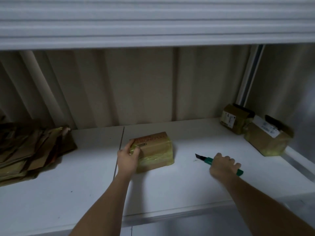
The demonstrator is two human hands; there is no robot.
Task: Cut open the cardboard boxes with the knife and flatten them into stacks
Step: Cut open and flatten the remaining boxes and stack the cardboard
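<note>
Left hand grips taped box at 12 o'clock. Right hand, at 3 o'clock, clenches knife, blade exposed. Risk: blade slips off glossy tape toward left fingers.

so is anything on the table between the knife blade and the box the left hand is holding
Nothing visible. The knife in the right hand points its blade at the taped box, and only bare white table lies between them. The left hand grips the box's far left corner, away from the blade's path.
</note>
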